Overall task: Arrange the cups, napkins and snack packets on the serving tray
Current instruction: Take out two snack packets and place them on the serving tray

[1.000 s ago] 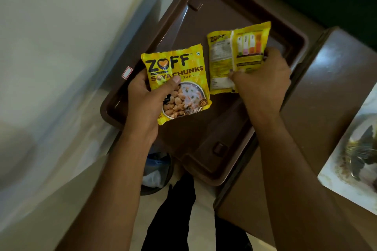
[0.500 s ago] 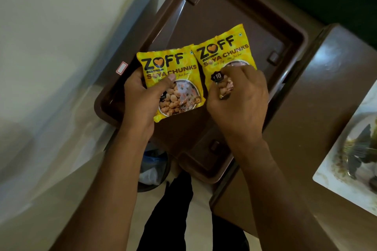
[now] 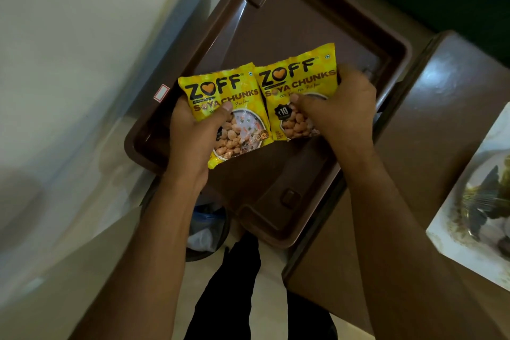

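Two yellow soya chunks snack packets are held side by side, fronts up, just over the brown serving tray [image 3: 298, 19]. My left hand [image 3: 193, 138] grips the left packet [image 3: 220, 96] by its lower left corner, thumb on its face. My right hand [image 3: 342, 110] grips the right packet [image 3: 295, 74] from its right side, fingers covering its lower right part. The packets' inner edges touch. Whether they rest on the tray floor I cannot tell. No cups or napkins are in view.
The tray sits on a brown table [image 3: 441, 124] and overhangs its left edge. A white plate [image 3: 452, 240] with food leftovers lies at the right. Below the tray stand a dark waste bin [image 3: 207, 232] and my dark trousers [image 3: 242, 279]. A pale wall fills the left.
My right hand turned its packet over from back side up to front side up and brought it down against the left packet. The left hand barely moved.
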Demonstrator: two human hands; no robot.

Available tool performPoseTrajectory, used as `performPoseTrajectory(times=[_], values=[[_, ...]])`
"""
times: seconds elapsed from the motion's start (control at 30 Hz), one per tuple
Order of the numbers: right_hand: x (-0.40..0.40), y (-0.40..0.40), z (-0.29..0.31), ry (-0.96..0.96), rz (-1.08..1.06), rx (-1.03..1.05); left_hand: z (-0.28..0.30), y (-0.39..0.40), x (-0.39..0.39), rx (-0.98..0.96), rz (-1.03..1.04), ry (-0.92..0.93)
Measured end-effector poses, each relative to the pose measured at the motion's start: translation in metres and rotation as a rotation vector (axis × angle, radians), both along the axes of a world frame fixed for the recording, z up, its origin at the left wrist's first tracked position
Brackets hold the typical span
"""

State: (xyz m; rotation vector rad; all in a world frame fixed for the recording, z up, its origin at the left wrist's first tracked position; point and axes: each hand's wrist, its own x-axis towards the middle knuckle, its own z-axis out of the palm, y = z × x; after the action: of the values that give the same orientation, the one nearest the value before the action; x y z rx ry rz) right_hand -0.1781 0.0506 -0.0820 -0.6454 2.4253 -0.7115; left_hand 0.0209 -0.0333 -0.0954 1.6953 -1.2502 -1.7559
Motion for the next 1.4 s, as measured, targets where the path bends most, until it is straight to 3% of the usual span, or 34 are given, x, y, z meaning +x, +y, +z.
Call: performPoseTrajectory(times=[0.37,0.73,1.03,1.4], values=[[-0.009,0.017,0.009,-0.414,-0.118,-0.126,0.004,-0.002,0.009,-0.016,-0.058,0.038],[-0.027,0.065,0.03,-0.664,-0.212,-0.463,0.033,0.009,0.002,-0.003,-0.057,0.117],[-0.068,0.168,0.032,-0.633,-0.325,-0.534,0.052,0.077,-0.048,0.021,-0.195,0.196],[-0.133,0.302,0.063,-0.523,-0.492,-0.602,0.069,0.184,-0.161,0.049,-0.401,0.231]])
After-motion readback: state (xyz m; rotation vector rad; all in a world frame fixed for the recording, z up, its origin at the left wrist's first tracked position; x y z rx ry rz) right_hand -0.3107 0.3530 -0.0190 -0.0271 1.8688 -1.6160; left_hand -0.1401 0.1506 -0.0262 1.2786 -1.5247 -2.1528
